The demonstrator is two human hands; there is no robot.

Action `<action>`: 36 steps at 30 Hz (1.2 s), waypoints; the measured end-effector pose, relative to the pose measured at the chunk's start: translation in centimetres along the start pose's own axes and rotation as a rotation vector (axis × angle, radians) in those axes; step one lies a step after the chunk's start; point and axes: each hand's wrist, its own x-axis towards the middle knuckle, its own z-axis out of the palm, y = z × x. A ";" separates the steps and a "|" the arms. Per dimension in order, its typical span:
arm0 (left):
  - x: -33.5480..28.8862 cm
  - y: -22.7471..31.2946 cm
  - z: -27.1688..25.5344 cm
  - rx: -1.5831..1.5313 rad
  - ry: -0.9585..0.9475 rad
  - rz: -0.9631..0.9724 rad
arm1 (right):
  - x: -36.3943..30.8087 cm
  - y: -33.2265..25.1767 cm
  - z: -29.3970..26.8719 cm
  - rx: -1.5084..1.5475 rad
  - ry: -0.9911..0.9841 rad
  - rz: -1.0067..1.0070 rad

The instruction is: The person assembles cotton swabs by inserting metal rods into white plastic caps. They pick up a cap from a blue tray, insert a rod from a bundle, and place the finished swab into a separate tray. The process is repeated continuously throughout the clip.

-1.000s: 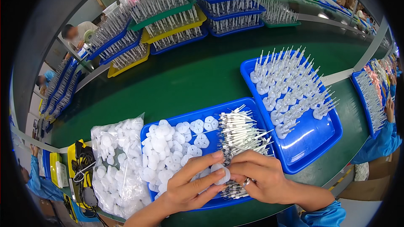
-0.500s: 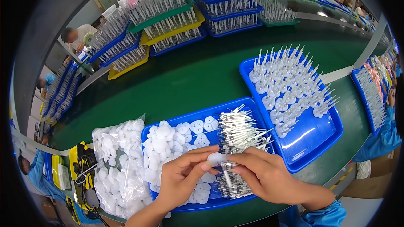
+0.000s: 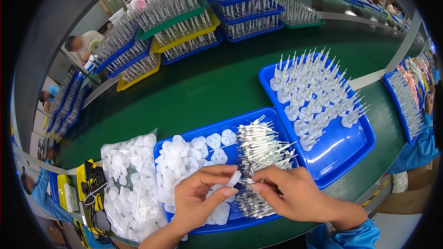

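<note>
My left hand pinches a small white plastic disc, seen nearly edge-on, between thumb and fingers. Close against it, my right hand has thumb and forefinger closed on a thin rod, its tip at the disc; whether the two are joined is too small to tell. Both hands are above the near blue tray. Its left part holds a heap of white discs, and a pile of thin white-and-metal rods fills the right part.
Right of this tray, a second blue tray carries rows of discs with upright rods. A clear bag of white discs lies at left beside black cables. Stacked trays stand across the green table. Other people work around.
The disc has been turned from lying tilted to standing more edge-on in my left fingers. My right fingers have drawn slightly back, and the rod now points toward the disc.
</note>
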 end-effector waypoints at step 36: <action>-0.2 -0.5 -0.5 0.060 -0.131 0.043 | -0.6 0.5 2.0 -0.115 0.125 -0.210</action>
